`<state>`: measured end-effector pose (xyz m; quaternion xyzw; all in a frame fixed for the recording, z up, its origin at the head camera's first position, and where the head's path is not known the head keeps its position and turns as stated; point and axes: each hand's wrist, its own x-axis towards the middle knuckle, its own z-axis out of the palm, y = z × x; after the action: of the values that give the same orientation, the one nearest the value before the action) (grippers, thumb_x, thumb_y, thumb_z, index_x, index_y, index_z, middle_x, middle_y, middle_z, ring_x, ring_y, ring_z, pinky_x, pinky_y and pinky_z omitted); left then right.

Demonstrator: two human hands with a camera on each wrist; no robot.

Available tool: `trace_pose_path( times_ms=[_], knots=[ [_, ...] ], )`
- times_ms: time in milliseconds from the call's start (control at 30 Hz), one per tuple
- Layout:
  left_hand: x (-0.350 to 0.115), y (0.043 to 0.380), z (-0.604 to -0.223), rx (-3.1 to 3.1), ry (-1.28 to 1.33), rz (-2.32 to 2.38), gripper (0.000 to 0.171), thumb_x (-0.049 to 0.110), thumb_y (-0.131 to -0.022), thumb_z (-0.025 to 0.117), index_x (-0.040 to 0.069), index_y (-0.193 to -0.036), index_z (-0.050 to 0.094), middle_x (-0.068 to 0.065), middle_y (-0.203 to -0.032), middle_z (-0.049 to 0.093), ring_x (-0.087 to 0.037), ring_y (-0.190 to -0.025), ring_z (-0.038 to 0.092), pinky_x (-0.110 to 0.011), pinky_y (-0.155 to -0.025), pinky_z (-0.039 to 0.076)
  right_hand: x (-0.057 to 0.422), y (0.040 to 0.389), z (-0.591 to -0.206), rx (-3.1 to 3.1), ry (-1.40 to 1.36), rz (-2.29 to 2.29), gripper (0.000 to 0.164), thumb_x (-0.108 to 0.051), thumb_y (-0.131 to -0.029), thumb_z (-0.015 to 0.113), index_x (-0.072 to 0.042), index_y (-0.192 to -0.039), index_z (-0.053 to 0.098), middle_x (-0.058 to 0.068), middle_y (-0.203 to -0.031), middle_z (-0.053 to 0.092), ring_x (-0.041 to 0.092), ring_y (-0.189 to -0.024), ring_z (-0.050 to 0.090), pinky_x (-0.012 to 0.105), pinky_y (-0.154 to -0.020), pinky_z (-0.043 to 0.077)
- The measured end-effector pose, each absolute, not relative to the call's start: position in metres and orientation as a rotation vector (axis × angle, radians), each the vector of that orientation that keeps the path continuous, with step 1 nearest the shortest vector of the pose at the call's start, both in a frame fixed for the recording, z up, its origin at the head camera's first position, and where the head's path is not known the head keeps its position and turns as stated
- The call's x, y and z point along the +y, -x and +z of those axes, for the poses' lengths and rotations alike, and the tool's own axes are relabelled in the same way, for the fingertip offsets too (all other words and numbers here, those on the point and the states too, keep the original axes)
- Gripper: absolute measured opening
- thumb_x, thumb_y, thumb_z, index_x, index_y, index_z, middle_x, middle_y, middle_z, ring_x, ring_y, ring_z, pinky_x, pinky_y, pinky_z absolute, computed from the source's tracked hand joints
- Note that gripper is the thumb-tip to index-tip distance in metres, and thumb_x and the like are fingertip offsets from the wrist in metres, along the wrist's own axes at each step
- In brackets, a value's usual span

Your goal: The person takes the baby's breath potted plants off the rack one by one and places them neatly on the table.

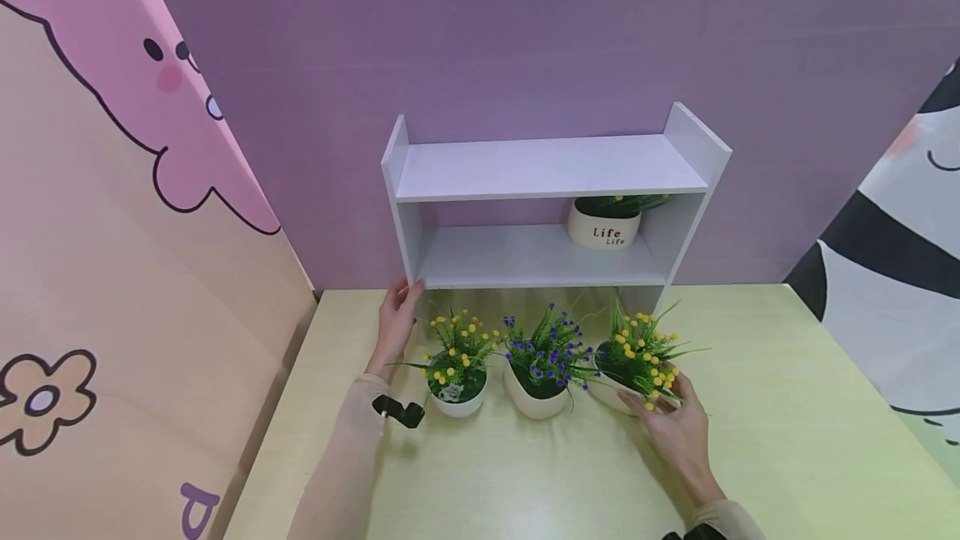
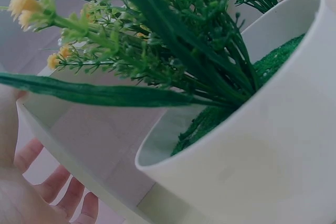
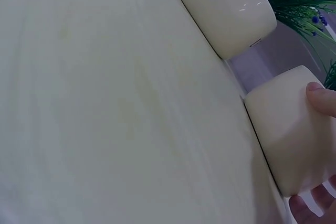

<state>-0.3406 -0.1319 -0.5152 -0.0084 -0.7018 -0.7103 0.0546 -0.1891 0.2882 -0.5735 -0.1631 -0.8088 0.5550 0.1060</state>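
Note:
My left hand (image 1: 395,325) holds the lower left side panel of a white two-tier shelf (image 1: 540,169), the thumb at its front edge and the fingers along the outer face. My right hand (image 1: 678,427) grips a white pot (image 3: 289,129) of yellow flowers (image 1: 641,348) at the right of a row, thumb on one side and fingers round the other. This pot stands on the table. Left of it are a pot with purple-blue flowers (image 1: 551,352) and another with yellow flowers (image 1: 459,348). The left one looms close in the left wrist view, its white pot (image 2: 252,150) beside my left hand.
A white planter (image 1: 603,227) lettered "Life" stands at the right end of the shelf's lower board, its leaves partly hidden by the upper board. The shelf stands at the back of the pale wooden table (image 1: 780,440), against a purple wall (image 1: 525,32). Cartoon-printed panels flank the table.

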Motion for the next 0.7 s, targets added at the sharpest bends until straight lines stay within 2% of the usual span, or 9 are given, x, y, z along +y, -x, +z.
trace_pose_path(
  times_ms=[200,300,367,400,467,567,700],
  knots=[
    [-0.131,0.339,-0.515,-2.132,0.028,-2.158,0.061,0.042,-0.109,0.059,0.009,-0.158,0.044,-0.022,-0.162,0.046,-0.040,-0.151,0.044,-0.071,-0.119,0.037,0.290,0.187,-0.572,-2.418,0.474,1.631,0.104,-0.033,-0.089,0.089,-0.012,-0.169,0.025,0.029,-0.159,0.038,0.057,-0.135,0.057,0.016,-0.080,0.058],
    [-0.131,0.340,-0.514,-2.136,0.021,-2.154,0.060,0.042,-0.109,0.059,0.009,-0.158,0.045,-0.021,-0.162,0.046,-0.040,-0.150,0.044,-0.070,-0.120,0.037,0.292,0.186,-0.569,-2.450,0.450,1.578,0.105,-0.035,-0.090,0.088,-0.012,-0.169,0.024,0.033,-0.162,0.036,0.059,-0.135,0.055,0.036,-0.095,0.062],
    [-0.131,0.340,-0.514,-2.137,0.018,-2.151,0.061,0.043,-0.109,0.059,0.009,-0.158,0.045,-0.021,-0.162,0.046,-0.040,-0.150,0.044,-0.070,-0.120,0.038,0.293,0.184,-0.567,-2.443,0.428,1.550,0.105,-0.033,-0.090,0.089,-0.012,-0.169,0.024,0.033,-0.165,0.035,0.057,-0.138,0.053,0.049,-0.106,0.057],
    [-0.131,0.341,-0.514,-2.137,0.017,-2.150,0.061,0.043,-0.109,0.059,0.010,-0.158,0.045,-0.021,-0.162,0.046,-0.040,-0.151,0.044,-0.070,-0.120,0.037,0.294,0.184,-0.565,-2.438,0.420,1.537,0.105,-0.032,-0.090,0.089,-0.012,-0.169,0.024,0.030,-0.166,0.035,0.054,-0.141,0.051,0.052,-0.109,0.053],
    [-0.132,0.341,-0.515,-2.137,0.018,-2.146,0.061,0.043,-0.109,0.059,0.009,-0.158,0.045,-0.021,-0.162,0.046,-0.040,-0.151,0.044,-0.070,-0.120,0.037,0.295,0.183,-0.561,-2.416,0.405,1.513,0.104,-0.030,-0.089,0.090,-0.013,-0.169,0.026,0.024,-0.169,0.037,0.046,-0.146,0.048,0.046,-0.114,0.050],
    [-0.132,0.341,-0.515,-2.136,0.020,-2.142,0.061,0.043,-0.109,0.059,0.010,-0.158,0.045,-0.021,-0.162,0.046,-0.040,-0.151,0.044,-0.071,-0.120,0.037,0.295,0.183,-0.553,-2.378,0.385,1.482,0.103,-0.027,-0.087,0.091,-0.015,-0.169,0.029,0.016,-0.169,0.041,0.032,-0.145,0.047,0.034,-0.107,0.048],
    [-0.130,0.339,-0.515,-2.139,0.009,-2.154,0.062,0.043,-0.110,0.058,0.010,-0.159,0.043,-0.022,-0.164,0.044,-0.041,-0.152,0.042,-0.071,-0.121,0.035,0.294,0.181,-0.543,-2.325,0.337,1.457,0.103,-0.020,-0.083,0.093,-0.014,-0.167,0.034,0.014,-0.165,0.047,0.016,-0.136,0.051,0.017,-0.099,0.046]
  ],
)
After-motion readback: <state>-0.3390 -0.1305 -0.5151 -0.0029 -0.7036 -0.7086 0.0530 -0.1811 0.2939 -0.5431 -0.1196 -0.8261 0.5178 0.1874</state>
